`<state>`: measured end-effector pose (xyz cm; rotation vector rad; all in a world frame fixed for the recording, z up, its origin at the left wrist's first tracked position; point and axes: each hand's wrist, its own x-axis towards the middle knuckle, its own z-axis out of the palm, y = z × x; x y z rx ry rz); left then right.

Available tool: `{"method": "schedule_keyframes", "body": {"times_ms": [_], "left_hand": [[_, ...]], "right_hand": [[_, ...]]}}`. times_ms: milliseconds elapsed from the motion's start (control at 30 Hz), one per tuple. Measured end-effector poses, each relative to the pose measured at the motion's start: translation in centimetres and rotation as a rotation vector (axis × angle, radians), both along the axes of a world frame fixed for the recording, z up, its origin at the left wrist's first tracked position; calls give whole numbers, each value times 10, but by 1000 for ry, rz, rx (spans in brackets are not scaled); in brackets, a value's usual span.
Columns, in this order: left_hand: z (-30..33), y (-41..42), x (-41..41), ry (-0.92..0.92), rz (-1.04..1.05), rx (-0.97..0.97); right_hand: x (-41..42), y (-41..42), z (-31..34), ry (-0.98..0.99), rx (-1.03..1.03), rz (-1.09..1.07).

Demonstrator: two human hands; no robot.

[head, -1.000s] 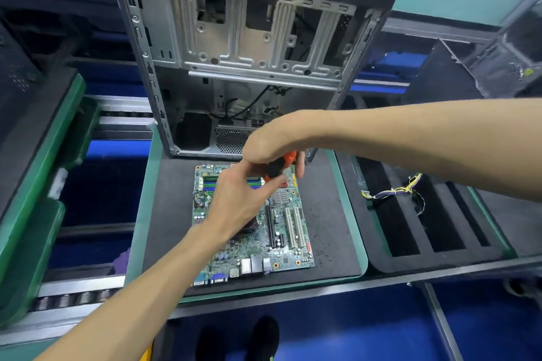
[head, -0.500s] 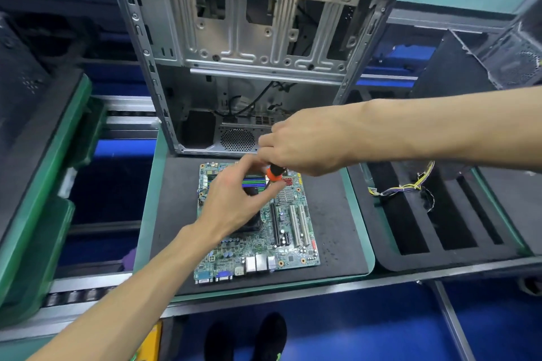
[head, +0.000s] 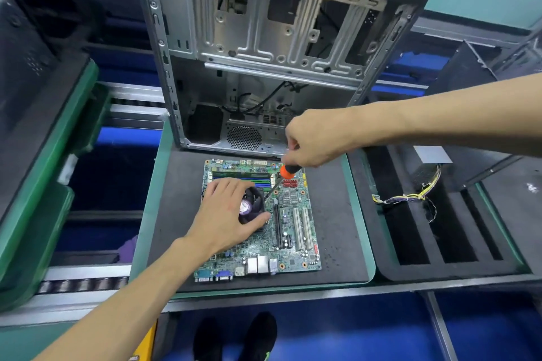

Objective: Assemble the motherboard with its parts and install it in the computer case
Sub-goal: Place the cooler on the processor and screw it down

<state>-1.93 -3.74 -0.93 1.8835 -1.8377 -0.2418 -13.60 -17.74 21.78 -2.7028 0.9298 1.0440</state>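
Observation:
A green motherboard (head: 293,231) lies flat on a dark foam mat, in front of the open computer case (head: 264,47). A black CPU cooler fan (head: 249,205) sits on the board. My left hand (head: 228,217) holds the cooler, fingers over its left side and thumb along its near right edge. My right hand (head: 316,141) grips an orange-and-black screwdriver (head: 286,173) from above. The shaft slants down and left, with its tip at the cooler's far right corner. Green and blue memory slots (head: 243,180) run along the board's far edge.
The mat sits in a green-rimmed tray (head: 152,214) on a conveyor line. To the right, a black foam tray (head: 451,269) with slots holds a bundle of yellow wires (head: 410,196). Another green tray (head: 44,184) stands at the left. Shoes (head: 234,337) show below the bench.
My left hand dropped from the screwdriver tip down onto the cooler fan. My right hand moved right and up a little, and the screwdriver now slants to the cooler's corner.

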Motion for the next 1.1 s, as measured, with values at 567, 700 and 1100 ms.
{"method": "schedule_keyframes", "body": {"times_ms": [567, 700, 1100], "left_hand": [[-6, -3, -2, 8, 12, -66], [-7, -3, -2, 8, 11, -88], [-6, -3, -4, 36, 12, -106]], "right_hand": [[1, -5, -16, -71, 226, -556], [1, -8, -12, -41, 336, -562], [3, 30, -11, -60, -84, 111]]}}
